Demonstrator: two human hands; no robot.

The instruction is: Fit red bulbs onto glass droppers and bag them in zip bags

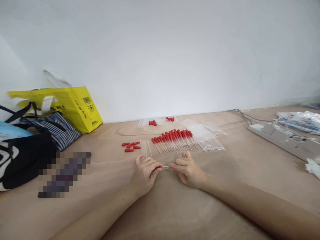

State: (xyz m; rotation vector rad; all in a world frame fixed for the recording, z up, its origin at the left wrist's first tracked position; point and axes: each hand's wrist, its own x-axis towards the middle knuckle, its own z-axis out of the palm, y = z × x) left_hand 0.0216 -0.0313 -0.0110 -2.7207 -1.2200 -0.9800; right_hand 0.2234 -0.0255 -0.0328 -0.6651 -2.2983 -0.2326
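My left hand (146, 173) pinches a red rubber dropper bulb (160, 167), mostly covered by the fingers. From it a clear dropper tube (165, 167) runs to my right hand (188, 170), whose thumb and fingers are closed on its other end. Bulb and tube meet in line; how deep the tube sits is hidden. Just beyond the hands lies a row of droppers with red bulbs (172, 136) on clear tubes. Several loose red bulbs (129, 145) lie to the left, beside a few bare clear tubes (145, 148).
Clear zip bags (202, 133) lie right of the row, and another bag (143, 123) with red bulbs is near the wall. A yellow bag (80, 110), a striped pouch (62, 130) and a pixelated dark object (65, 175) are left. A power strip (275, 136) stands right.
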